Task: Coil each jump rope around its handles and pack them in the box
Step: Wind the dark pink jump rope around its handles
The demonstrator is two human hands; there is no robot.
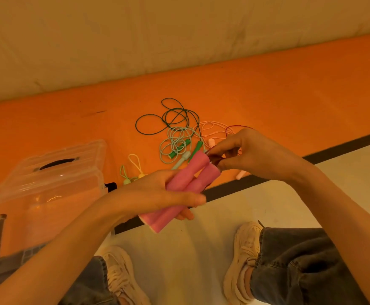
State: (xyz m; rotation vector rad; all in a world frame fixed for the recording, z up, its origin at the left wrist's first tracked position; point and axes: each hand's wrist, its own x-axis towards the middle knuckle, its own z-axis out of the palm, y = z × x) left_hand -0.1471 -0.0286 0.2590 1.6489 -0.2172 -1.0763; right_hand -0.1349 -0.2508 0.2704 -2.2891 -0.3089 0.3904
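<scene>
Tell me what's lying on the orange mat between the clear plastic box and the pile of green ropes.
In the head view, two small looped cords, pale green and yellow, lie between the clear plastic box and the green ropes.

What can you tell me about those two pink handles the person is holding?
The pink handles are two thick cylinders with a soft, foam-like look, held side by side and tilted, upper ends pointing away from the person. The left hand grips them around the middle, thumb across the front. At the upper ends a thin dark red cord comes out, and the right hand pinches it there. The lower ends show pale end faces. They are lifted above the orange mat, touching nothing else.
</scene>
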